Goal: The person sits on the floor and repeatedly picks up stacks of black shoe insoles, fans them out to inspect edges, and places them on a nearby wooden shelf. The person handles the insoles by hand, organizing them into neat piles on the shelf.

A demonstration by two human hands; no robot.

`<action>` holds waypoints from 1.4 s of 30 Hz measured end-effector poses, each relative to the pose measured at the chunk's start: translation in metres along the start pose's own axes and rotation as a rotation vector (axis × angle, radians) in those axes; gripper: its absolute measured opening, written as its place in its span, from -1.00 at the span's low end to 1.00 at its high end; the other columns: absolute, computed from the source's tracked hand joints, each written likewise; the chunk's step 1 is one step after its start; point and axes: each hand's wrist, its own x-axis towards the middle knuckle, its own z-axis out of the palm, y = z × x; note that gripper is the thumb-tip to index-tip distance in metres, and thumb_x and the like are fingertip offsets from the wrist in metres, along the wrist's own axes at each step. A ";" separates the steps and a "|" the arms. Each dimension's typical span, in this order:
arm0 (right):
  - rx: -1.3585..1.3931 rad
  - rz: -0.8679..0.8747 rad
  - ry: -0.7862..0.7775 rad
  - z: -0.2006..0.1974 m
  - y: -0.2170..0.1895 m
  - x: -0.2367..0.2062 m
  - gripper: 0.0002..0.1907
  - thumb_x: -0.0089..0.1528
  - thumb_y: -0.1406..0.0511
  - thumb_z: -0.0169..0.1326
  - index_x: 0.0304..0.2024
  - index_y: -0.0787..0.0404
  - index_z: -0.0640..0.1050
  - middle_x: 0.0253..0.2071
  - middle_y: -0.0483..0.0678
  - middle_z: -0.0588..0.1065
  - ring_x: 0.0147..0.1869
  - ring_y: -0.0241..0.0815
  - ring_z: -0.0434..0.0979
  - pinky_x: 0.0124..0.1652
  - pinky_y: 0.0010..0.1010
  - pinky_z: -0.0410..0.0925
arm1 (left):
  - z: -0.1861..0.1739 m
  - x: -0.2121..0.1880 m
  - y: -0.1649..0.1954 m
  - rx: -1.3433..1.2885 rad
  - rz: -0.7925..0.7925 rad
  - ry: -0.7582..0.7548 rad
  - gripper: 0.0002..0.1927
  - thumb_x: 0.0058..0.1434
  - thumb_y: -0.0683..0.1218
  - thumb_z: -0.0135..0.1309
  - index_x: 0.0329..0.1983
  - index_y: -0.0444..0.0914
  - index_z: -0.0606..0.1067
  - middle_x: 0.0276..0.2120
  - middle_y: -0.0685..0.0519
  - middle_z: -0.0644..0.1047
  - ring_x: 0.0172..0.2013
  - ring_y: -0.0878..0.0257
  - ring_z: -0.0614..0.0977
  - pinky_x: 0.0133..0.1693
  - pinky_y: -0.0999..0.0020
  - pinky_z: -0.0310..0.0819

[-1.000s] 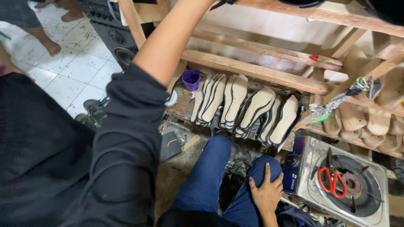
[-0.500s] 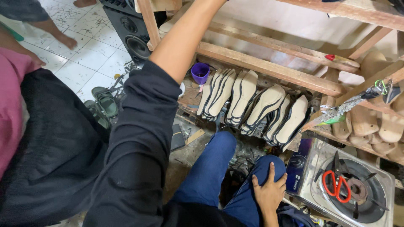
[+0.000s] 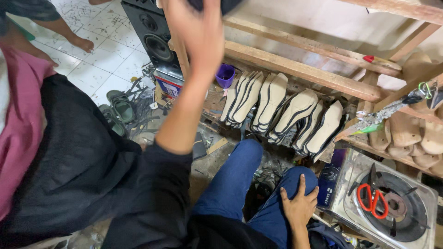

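Left hand [image 3: 198, 34] raised, closed on a dark object [image 3: 210, 4], probably a shoe, cut off at the frame top. Right hand [image 3: 299, 205] laid flat on knee. If dropped, leaning soles [image 3: 281, 108] could be toppled.

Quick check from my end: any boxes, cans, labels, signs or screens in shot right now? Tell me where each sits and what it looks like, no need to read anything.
Boxy tin: on the floor under the black speaker, left of the purple cup; blue sides, white label with red.
Dark canister: beside the gas stove, right of the knee under the right hand; dark blue with pale print.
No signs or screens visible.
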 end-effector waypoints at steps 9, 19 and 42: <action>0.814 -0.407 0.421 -0.081 -0.025 -0.031 -0.44 0.48 0.02 -0.11 0.24 0.35 0.48 0.29 0.25 0.41 0.47 0.13 0.35 0.49 -0.19 0.14 | -0.101 -0.229 0.074 0.448 -0.300 -0.502 -0.33 0.21 0.10 0.28 0.24 -0.40 0.44 0.05 -0.04 0.57 0.04 0.27 0.60 0.12 0.28 0.54; 1.561 -0.111 -0.311 -0.087 -0.031 -0.020 -0.16 0.18 0.24 0.17 0.44 0.39 0.19 0.29 0.12 0.38 0.35 0.00 0.38 0.33 -0.17 0.24 | -0.084 -0.285 0.014 0.733 -0.442 -0.724 -0.58 0.47 0.07 0.12 0.14 -0.37 0.51 0.08 -0.17 0.47 0.13 0.11 0.51 0.28 0.23 0.40; 1.943 0.045 -0.220 -0.120 -0.072 -0.029 -0.42 0.32 0.25 0.11 0.35 0.33 0.34 0.29 0.04 0.44 0.38 -0.05 0.42 0.40 -0.11 0.20 | -0.084 -0.234 0.043 0.601 -0.634 -0.918 -0.14 0.03 -0.01 0.43 0.36 -0.32 0.32 0.14 -0.12 0.52 0.20 0.13 0.57 0.28 0.28 0.41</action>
